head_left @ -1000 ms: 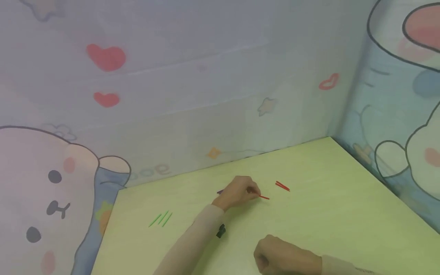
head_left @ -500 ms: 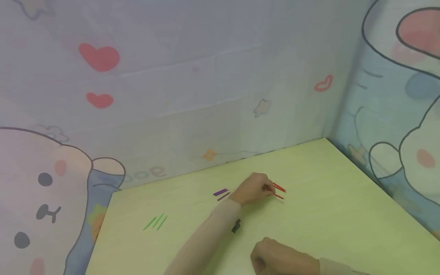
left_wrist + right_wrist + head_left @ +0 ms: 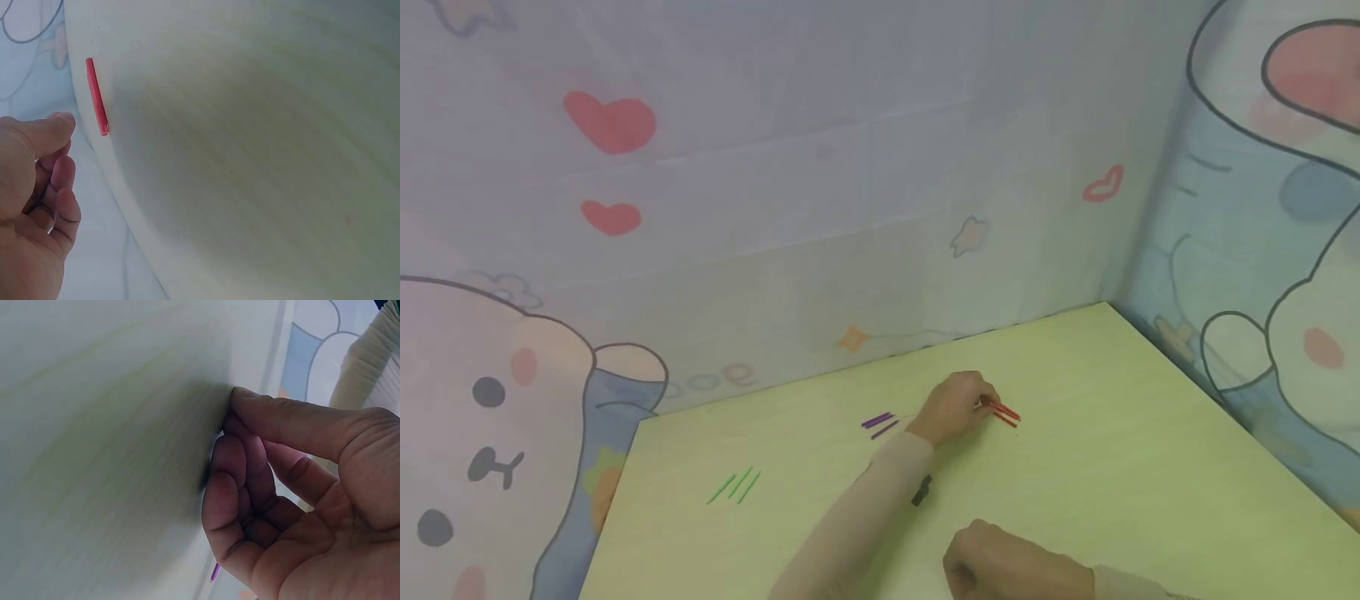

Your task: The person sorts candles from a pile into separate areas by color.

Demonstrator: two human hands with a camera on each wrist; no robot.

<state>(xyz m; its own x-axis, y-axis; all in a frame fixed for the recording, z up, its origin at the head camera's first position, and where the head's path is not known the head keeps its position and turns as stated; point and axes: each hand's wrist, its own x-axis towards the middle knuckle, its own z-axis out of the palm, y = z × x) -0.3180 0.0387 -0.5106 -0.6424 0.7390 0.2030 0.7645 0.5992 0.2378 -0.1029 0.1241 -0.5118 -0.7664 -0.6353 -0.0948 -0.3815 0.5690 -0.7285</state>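
In the head view my left hand (image 3: pixel 957 408) reaches across the table, its thumb and fingertips beside the near ends of thin red sticks (image 3: pixel 1009 412) that lie close together. The left wrist view shows a red stick (image 3: pixel 97 100) on the tabletop, with a small gap between it and the thumb; nothing is visible between thumb and forefinger. My right hand (image 3: pixel 1011 565) rests on the table's near part, fingers loosely curled. Its thumb touches the forefinger in the right wrist view, and I see nothing held there.
Purple sticks (image 3: pixel 877 421) lie left of the left hand, and three slanted green sticks (image 3: pixel 734 486) are farther left. A small dark piece (image 3: pixel 922 490) sits under the left sleeve. A cartoon-printed cloth wall (image 3: pixel 775 208) borders the pale green table (image 3: pixel 1075 392).
My left hand has carried a red stick rightward to the other red sticks; its fingers now stand apart from it. The purple sticks have come into view. The right hand stays put.
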